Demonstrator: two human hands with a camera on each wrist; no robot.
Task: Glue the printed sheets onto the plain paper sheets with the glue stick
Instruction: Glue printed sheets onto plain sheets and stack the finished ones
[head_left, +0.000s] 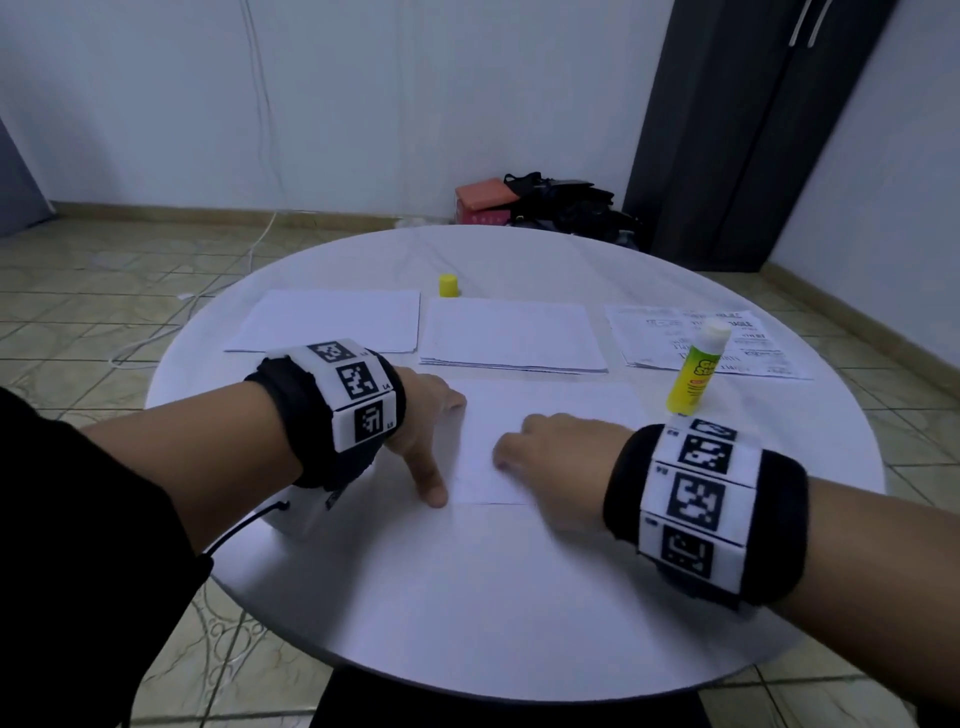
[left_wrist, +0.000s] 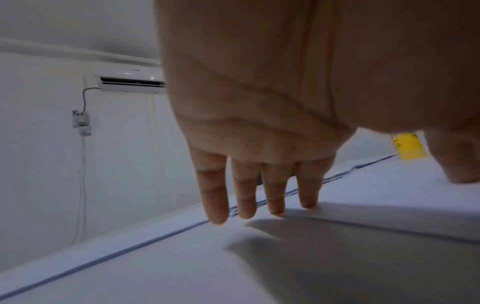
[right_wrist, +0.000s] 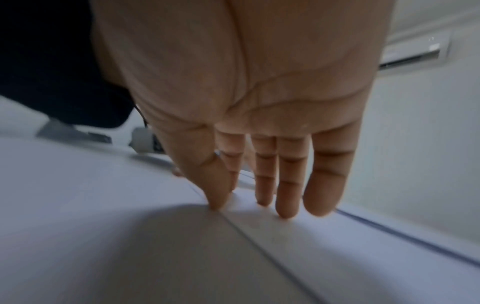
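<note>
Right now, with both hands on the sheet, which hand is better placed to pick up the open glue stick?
Right. The uncapped glue stick stands just beyond the right hand, on the same side of the sheet. The left hand presses the sheet's opposite edge and would have to cross over.

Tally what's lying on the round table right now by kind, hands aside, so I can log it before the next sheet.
Paper piles at the back: 3, namely left plain pile, middle plain pile, printed pile
Single sheet under the hands: 1
Glue stick, upright, uncapped: 1
Yellow cap: 1
Total: 6
</note>
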